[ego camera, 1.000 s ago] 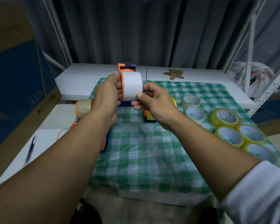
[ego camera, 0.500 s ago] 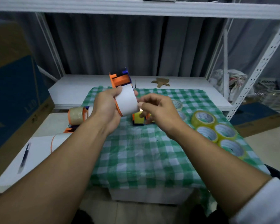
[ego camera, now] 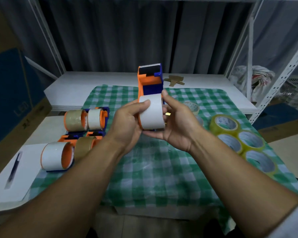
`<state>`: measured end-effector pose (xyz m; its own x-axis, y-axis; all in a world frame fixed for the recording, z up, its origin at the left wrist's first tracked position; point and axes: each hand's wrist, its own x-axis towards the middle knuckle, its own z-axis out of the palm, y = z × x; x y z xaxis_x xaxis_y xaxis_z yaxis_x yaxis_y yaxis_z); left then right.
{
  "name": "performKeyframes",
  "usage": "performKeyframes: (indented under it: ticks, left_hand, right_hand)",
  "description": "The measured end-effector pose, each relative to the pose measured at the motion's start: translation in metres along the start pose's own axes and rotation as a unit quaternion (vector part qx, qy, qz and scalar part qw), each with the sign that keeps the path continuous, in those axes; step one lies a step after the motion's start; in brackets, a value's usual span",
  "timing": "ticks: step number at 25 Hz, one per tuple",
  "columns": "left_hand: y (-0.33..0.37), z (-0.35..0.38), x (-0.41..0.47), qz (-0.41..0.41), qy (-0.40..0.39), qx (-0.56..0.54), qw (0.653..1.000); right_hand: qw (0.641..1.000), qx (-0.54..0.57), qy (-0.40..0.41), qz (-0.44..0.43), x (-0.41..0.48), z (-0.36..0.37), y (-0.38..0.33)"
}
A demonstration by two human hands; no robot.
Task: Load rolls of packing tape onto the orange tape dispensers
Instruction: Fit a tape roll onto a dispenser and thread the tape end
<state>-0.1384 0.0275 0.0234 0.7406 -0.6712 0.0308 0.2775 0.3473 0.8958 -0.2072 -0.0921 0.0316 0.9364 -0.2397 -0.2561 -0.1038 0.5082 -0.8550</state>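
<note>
Head view: far out to the left of the left hand a pen [ego camera: 14, 169] lies on a white sheet. Nearer that hand, just beside its wrist, stand four loaded dispensers [ego camera: 56, 156], two with white tape and two with brown, so part of the job looks done.

The left hand [ego camera: 127, 124] grips the white roll [ego camera: 151, 114] from its left side, thumb laid across the roll's outer face and the other fingers hidden behind it. The roll sits on the hub of an orange dispenser [ego camera: 150, 79], which is held up between both hands above the checked cloth [ego camera: 153, 169]. Its toothed cutter end points up and away from the hands. The right hand [ego camera: 177, 124] cups the roll's right side from below, forefinger hooked over the top edge.

The step in hand seems to be seating this roll and finding its free end. Next, I judge, the tape end must be picked loose and drawn up through the blue guide to the cutter, which needs a fingernail at the seam while the left hand steadies the body.

To the right of the right hand, well apart, the spare rolls [ego camera: 224, 123] of yellowish tape lie flat on the cloth, waiting.
</note>
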Motion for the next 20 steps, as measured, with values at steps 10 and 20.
performKeyframes:
  ticks: [10, 20]
  left_hand:
    - [-0.020, -0.022, 0.033, -0.119, -0.059, -0.064, 0.989]
    - [-0.033, -0.039, 0.047, -0.097, -0.043, -0.082, 0.991]
  right_hand:
    - [0.999, -0.038, -0.014, 0.008, 0.045, -0.032, 0.024]
    - [0.998, -0.035, -0.047, -0.013, 0.057, -0.039, 0.030]
